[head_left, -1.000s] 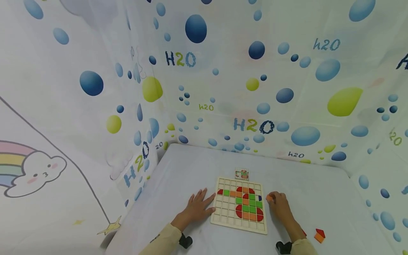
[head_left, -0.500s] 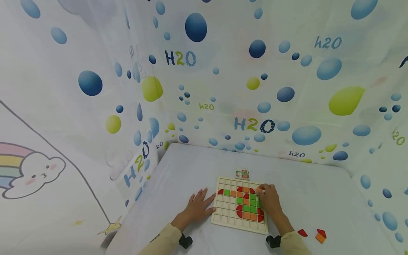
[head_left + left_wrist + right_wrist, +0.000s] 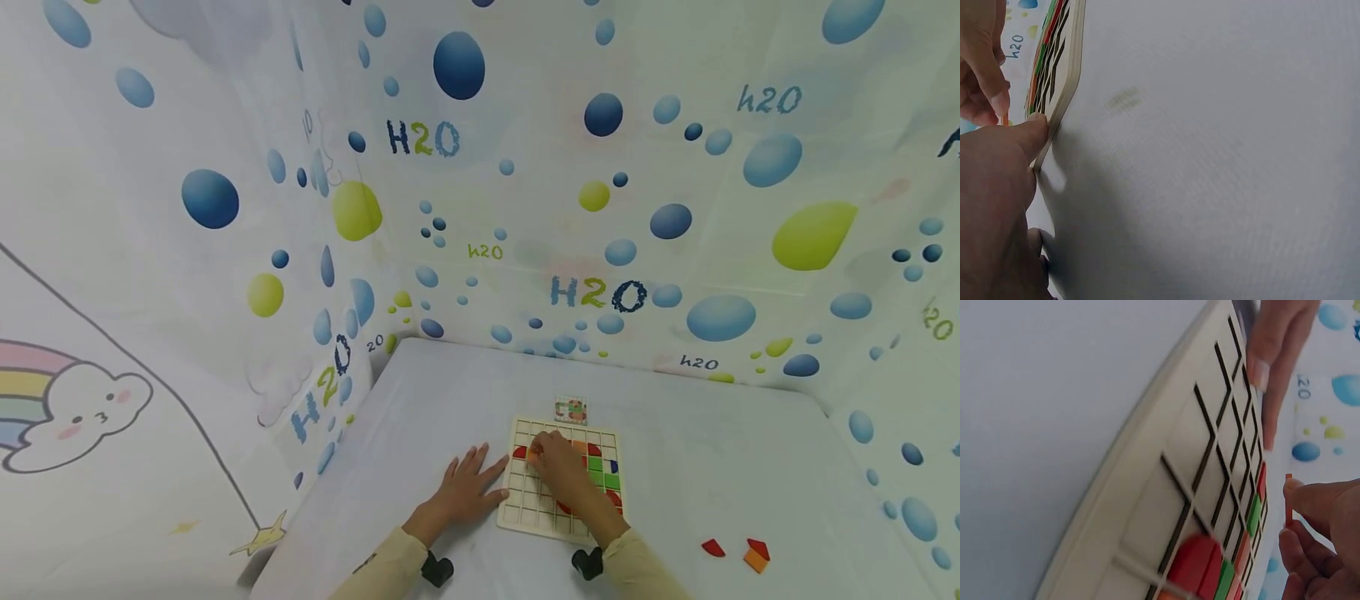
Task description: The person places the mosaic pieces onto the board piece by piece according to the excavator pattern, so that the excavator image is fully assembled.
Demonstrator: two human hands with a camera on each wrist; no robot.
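A pale wooden grid board (image 3: 522, 504) lies on the table, with red, green, orange and blue tiles in some of its cells. My right hand (image 3: 567, 473) is over the board's upper left part and covers several tiles there. It pinches a thin orange tile (image 3: 1289, 503) between thumb and fingers, held just off the board in the right wrist view. My left hand (image 3: 463, 492) lies on the table with spread fingers, touching the board's left edge; the left wrist view shows its thumb (image 3: 1032, 132) against that edge. A red quarter-round tile (image 3: 519, 452) sits at the board's left side.
A small picture card (image 3: 571, 409) lies behind the board. To the right on the table are a loose red tile (image 3: 713, 547), an orange tile (image 3: 755, 561) and another red tile (image 3: 759, 548). Patterned curtains (image 3: 510, 208) stand around the table.
My right hand, holding the orange tile, has moved left from beside the board's right edge, across it, to its upper left. My left hand has stayed in place.
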